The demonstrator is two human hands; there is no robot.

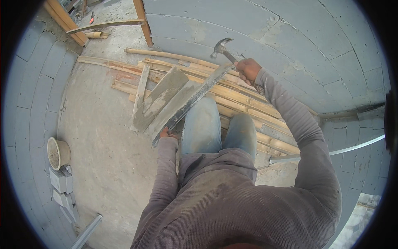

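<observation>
A claw hammer (224, 50) is raised in my right hand (248, 70), which is wrapped around its handle; the metal head points away toward the block wall. My left hand (167, 133) is closed on the near end of a long mortar-stained board (192, 98). That board slants from my left hand up toward the hammer, in front of my knees. Beside it on the left lies another grey-coated board (159, 99). A narrow wood strip (141, 89) stands out past that one. The hammer head is apart from the boards.
Several long timber strips (248, 101) lie in a pile beneath and beyond my knees. Grey block walls (257, 29) rise ahead and at both sides. At left are a bucket (59, 153) and white blocks (61, 180). A wooden bar (105, 25) crosses the doorway; metal bars (340, 152) stand near.
</observation>
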